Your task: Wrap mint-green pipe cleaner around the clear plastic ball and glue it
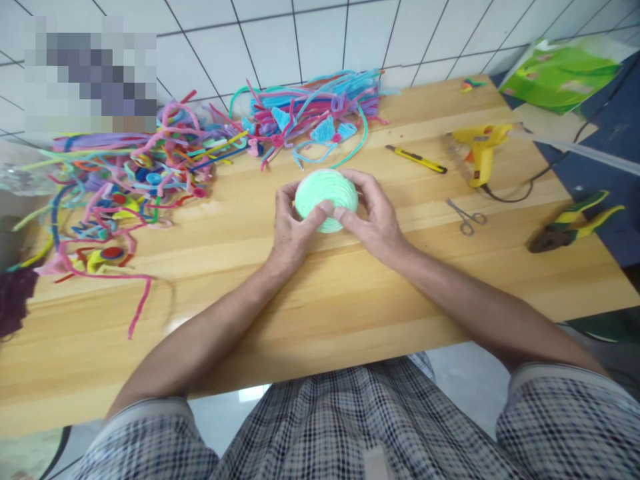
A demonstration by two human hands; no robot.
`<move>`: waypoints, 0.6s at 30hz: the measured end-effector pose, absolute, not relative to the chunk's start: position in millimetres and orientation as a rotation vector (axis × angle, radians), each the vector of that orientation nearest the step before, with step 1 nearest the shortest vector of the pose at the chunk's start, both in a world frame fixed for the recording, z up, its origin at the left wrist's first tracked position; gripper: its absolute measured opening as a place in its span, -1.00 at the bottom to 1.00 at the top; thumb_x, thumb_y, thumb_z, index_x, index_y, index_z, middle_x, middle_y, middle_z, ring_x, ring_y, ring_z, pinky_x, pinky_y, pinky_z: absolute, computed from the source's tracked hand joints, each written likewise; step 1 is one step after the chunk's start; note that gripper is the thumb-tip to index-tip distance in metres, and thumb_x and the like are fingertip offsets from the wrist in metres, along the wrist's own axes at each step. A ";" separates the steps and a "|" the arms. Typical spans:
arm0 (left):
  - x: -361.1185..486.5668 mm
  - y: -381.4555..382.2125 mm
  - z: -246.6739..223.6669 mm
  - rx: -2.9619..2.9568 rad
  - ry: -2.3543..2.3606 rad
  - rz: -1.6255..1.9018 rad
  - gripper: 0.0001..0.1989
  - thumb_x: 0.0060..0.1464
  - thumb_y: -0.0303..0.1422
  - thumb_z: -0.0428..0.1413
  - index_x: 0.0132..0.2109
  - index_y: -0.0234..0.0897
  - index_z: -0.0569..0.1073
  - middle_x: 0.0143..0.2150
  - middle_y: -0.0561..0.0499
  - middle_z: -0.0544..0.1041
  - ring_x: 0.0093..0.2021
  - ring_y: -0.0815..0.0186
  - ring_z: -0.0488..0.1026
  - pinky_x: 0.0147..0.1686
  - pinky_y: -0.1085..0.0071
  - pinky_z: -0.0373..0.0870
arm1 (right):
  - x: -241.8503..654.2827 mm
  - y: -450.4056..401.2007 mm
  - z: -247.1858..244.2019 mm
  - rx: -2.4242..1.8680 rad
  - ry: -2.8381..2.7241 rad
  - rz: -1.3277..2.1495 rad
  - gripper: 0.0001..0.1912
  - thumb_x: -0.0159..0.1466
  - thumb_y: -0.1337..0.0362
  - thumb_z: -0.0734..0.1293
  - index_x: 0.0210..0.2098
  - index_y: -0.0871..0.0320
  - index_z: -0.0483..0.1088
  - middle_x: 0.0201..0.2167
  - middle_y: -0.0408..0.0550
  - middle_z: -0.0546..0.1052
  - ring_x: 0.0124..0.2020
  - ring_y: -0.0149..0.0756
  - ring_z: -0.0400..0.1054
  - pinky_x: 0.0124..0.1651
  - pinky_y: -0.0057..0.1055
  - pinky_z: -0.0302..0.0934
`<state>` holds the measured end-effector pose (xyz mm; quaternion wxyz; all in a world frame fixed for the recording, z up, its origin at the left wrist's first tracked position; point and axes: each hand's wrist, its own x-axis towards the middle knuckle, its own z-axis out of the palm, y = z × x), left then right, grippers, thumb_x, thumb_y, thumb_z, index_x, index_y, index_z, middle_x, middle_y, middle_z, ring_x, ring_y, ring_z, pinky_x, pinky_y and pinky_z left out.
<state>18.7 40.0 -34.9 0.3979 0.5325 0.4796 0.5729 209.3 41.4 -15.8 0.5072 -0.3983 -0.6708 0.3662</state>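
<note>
A round, mint-green coil point(327, 193), which looks wound from fuzzy pipe cleaner, is held above the middle of the wooden table point(320, 307). My left hand point(293, 223) wraps its left side, and my right hand point(373, 217) wraps its right side. Both thumbs press on the near face of the coil, their tips almost meeting. The fingers behind it are partly hidden. Beyond the coil lies a bundle of blue, pink and purple pipe cleaners point(320, 97), with small blue shaped pieces point(324, 129) at its front.
Tangled pipe cleaners point(150, 173) cover the table's left side. On the right lie a yellow utility knife point(417, 160), small scissors point(467, 218), a yellow glue gun point(483, 150) with its cord, and green-yellow pliers point(570, 223). A green package point(563, 77) sits at the back right, before the tiled wall point(320, 40).
</note>
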 end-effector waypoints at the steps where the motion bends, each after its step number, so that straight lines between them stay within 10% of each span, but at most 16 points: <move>1: 20.1 38.0 -33.6 1.330 1.220 1.453 -0.12 -0.02 0.38 0.42 0.17 -0.11 0.41 0.14 -0.04 0.54 0.10 0.15 0.56 0.08 0.23 0.58 | 208.5 40.9 -15.9 -0.956 -1.613 0.889 -0.25 0.36 -0.28 0.51 0.37 -0.07 0.41 0.41 0.08 0.53 0.43 0.15 0.42 0.52 0.16 0.34; 18: 17.1 38.0 -36.8 1.493 1.231 1.418 -0.23 0.22 0.26 0.36 0.33 -0.12 0.46 0.30 -0.13 0.56 0.36 -0.02 0.53 0.42 0.05 0.50 | 206.9 47.7 -18.1 -0.817 -1.478 1.154 -0.19 0.25 -0.29 0.58 0.35 -0.08 0.45 0.43 -0.04 0.54 0.51 0.19 0.37 0.62 0.19 0.23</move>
